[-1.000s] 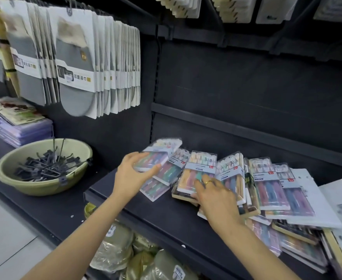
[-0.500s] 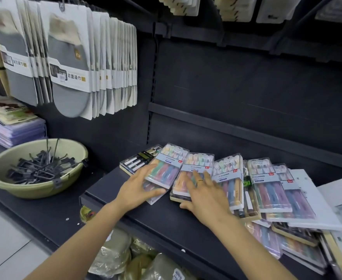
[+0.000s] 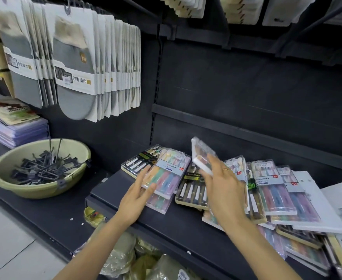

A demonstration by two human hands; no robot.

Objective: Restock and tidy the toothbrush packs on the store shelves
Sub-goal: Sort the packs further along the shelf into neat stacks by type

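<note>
Right hand (image 3: 224, 190) has a clear pack (image 3: 203, 157) pinched and lifted, tilted on edge above the pile. Left hand (image 3: 137, 196), fingers fairly straight, steadies the pastel toothbrush pack (image 3: 167, 173) lying on the shelf (image 3: 125, 201). I'd drop the lifted one flat and square its edges to the neighbour (slick rigid blister plastic, probably slides easily).

raised pack (image 3: 203, 156) motion-blurred, right-side packs (image 3: 307, 253) cut by frame edge, label text illegible
</note>
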